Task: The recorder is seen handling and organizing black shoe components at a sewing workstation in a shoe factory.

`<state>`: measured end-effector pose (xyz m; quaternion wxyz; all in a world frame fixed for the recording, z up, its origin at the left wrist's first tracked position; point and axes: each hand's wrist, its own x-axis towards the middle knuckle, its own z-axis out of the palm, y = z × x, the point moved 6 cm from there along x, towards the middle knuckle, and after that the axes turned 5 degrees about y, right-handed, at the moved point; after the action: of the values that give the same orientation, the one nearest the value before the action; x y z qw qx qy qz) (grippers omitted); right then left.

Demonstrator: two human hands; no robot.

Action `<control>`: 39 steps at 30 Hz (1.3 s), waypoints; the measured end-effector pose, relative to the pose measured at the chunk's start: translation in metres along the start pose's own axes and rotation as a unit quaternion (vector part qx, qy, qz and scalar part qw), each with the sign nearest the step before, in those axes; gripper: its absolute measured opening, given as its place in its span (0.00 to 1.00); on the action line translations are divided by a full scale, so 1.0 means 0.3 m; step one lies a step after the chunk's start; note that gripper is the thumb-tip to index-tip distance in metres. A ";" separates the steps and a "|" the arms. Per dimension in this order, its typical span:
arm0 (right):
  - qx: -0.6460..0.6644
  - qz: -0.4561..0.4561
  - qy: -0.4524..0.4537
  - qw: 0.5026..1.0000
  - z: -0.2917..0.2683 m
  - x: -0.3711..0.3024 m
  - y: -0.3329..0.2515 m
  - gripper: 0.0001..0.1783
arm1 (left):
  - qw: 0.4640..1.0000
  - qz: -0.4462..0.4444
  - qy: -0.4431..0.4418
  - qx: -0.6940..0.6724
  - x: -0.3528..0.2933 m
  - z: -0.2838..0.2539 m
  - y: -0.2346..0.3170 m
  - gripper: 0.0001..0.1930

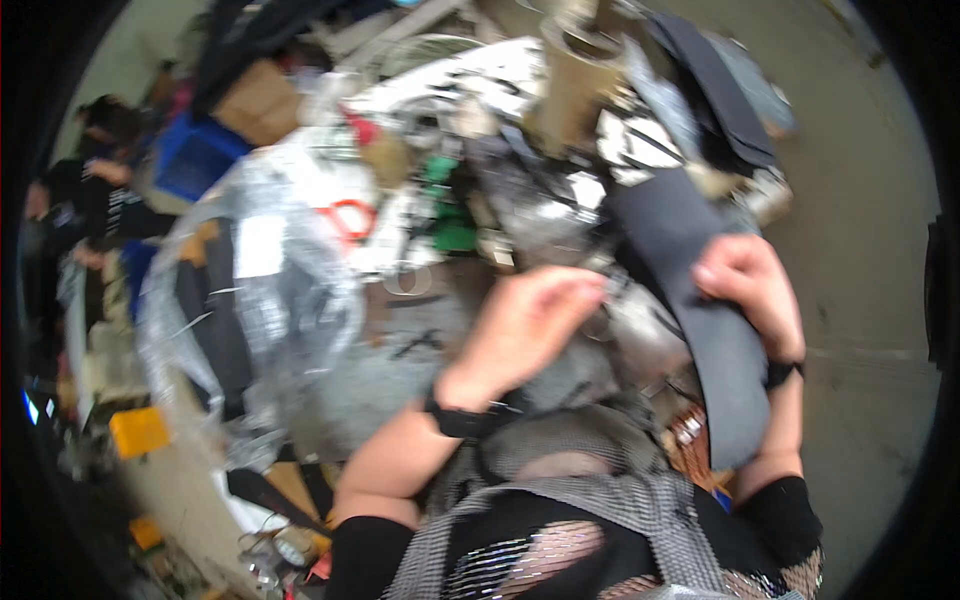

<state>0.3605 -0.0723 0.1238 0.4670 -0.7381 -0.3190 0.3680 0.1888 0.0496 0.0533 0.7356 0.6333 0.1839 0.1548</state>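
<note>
My right hand (752,288) is closed on the edge of a long dark grey strip of flat, flexible material (690,255). The strip runs from the cluttered table down along my right forearm and curves slightly. To its left, over the middle of the work area, my left hand (525,325) has thumb and fingertips pressed together. Motion blur hides whether something small is between them. Just beyond that hand lies clear crinkled plastic (545,215). Dark bands circle both wrists.
A large clear plastic bag with dark pieces (250,290) lies at left. Beyond are orange-handled scissors (348,220), a green object (450,205), a tan cylinder (580,85) and a blue crate (195,155). More dark strips (715,90) lie far right. Another person (105,190) is at far left.
</note>
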 end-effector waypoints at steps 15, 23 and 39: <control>-0.125 -0.418 0.188 0.880 0.404 -0.324 -0.097 0.03 | 0.977 0.204 0.055 -0.027 -0.278 0.022 0.147 0.24; -0.080 -0.374 0.130 0.915 0.574 -0.335 -0.007 0.04 | 0.970 0.164 0.159 0.083 -0.406 -0.095 0.046 0.23; -0.347 -0.358 -0.019 0.867 0.608 -0.206 0.228 0.27 | 0.775 0.197 0.087 0.594 -0.471 -0.128 -0.251 0.13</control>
<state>0.1834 -0.0645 0.0224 0.2745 -0.6806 -0.6770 0.0555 0.0454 0.0069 -0.0156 0.1477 0.9505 0.1738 0.2108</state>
